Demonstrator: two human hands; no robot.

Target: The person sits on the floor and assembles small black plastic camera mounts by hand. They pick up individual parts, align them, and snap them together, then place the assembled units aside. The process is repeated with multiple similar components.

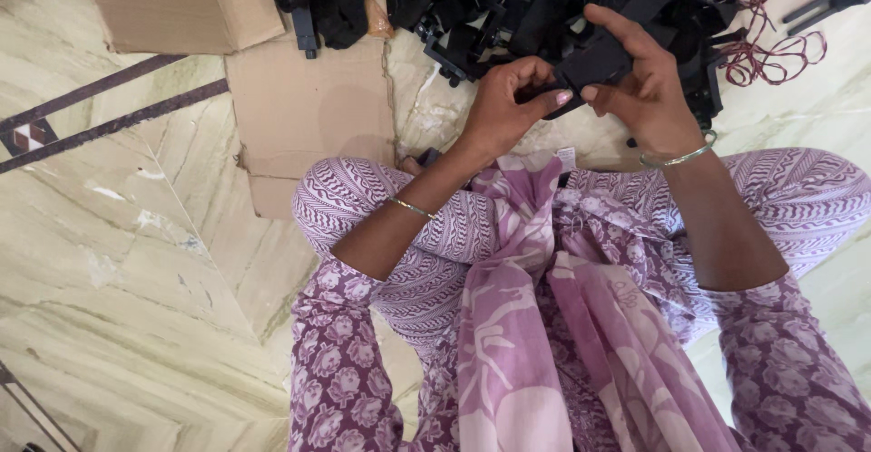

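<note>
2 hands: left hand (504, 107), right hand (644, 89), sharing 1 black plastic part (590, 66). 2 bangles, 1 per wrist (413, 207) (676, 157). 1 heap of black parts (544, 3), too many to count. 1 red cord tangle (771, 48). 2 cardboard pieces (304, 112) (172, 3).

Flat black plastic part (590, 66), tilted, pinched between fingers.

- Left hand (502, 107): bare, no rings visible; thumbnail carries pale pink polish.
- Left forearm: bare, with one thin gold-coloured bangle (413, 207) about halfway up.
- Right hand (646, 89): bare, no rings visible.
- Right wrist: thin metallic bangle (676, 158), silver-green in tone.
- Tunic (798, 388): purple fabric, small pale floral print; short sleeves ending near the elbows.
- Trousers (363, 202): purple and white, fine banded chevron pattern, covering both knees.
- Scarf (517, 325): pink-mauve with large white motifs, hanging down the front in two lengths.
</note>
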